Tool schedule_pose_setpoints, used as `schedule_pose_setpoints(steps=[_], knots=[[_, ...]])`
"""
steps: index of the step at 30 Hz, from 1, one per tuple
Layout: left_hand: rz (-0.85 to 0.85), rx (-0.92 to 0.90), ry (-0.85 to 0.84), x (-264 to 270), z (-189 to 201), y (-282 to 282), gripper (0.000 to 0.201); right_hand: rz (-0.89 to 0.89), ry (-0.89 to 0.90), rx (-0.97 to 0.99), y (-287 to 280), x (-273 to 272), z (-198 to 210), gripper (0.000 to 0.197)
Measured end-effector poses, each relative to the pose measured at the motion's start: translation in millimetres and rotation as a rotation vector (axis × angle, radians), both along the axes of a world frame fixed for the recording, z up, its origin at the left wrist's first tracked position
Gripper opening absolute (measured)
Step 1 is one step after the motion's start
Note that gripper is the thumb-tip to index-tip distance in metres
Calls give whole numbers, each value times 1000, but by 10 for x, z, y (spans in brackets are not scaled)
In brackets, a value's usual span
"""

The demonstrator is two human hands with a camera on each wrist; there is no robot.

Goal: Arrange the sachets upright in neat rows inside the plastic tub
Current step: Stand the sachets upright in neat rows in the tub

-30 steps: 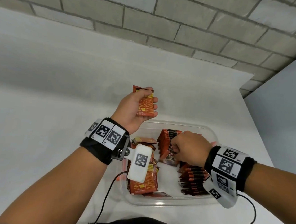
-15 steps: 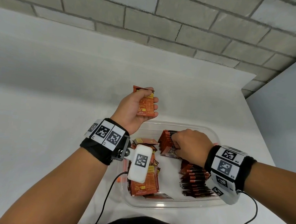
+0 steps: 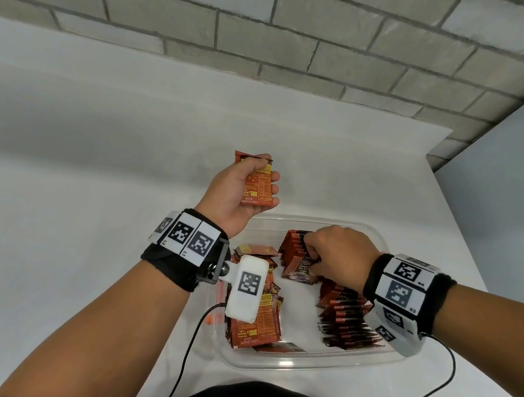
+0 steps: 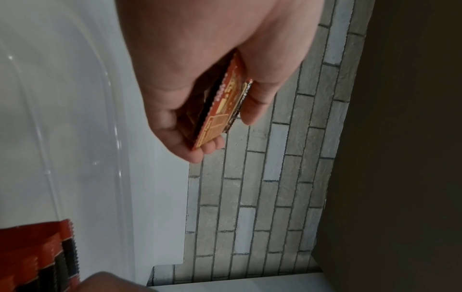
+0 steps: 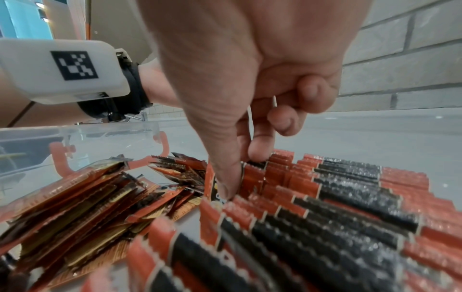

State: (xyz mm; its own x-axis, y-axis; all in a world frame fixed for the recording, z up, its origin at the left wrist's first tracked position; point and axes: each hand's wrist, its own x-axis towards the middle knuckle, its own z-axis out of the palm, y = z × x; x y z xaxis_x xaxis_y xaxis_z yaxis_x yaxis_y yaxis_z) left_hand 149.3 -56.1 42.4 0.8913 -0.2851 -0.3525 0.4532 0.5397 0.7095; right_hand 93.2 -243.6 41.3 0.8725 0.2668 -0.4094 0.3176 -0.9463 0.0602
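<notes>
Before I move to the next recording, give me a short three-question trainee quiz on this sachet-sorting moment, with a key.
1. True or false: the left hand holds its sachets above the table, outside the plastic tub.
2. Where is the right hand working? A) at the loose pile on the tub's left side; B) at the upright row at the tub's far end; C) on the bare table.
3. Fill in: the right thumb and fingers are at the ____ sachet of that row.

Key:
1. True.
2. B.
3. Front: its printed face shows at the near end of the row, under the right hand's grip.
</notes>
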Motion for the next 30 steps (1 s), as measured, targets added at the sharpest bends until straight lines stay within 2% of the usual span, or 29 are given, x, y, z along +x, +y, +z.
schedule_pose_setpoints(steps=[6,10,13,16,22,25,28,30], knots=[[-3,-23,10,-3,-6,-5,10,-38,-31,60,-33,7,30,22],[-34,-84,33,-21,-13,-5,19,-189,-61,239,-101,3,173,15],[-75,-96,50,-43,-6,-17,24,-237,-103,359,-185,17,312,9],[-104,-66,35,-87,14,-52,21,-300,-120,475,-264,43,436,14],[-273,89,-100,-183,58,-171,17,-517,-79,906,-199,-42,552,30],[-333,141,-158,-247,57,-227,19,-545,-69,976,-139,-71,518,33],[-336,169,-169,-293,54,-275,24,-551,-56,1040,-128,-76,484,18],[-330,165,-135,-306,52,-286,35,-578,-82,1095,-150,-83,489,11]])
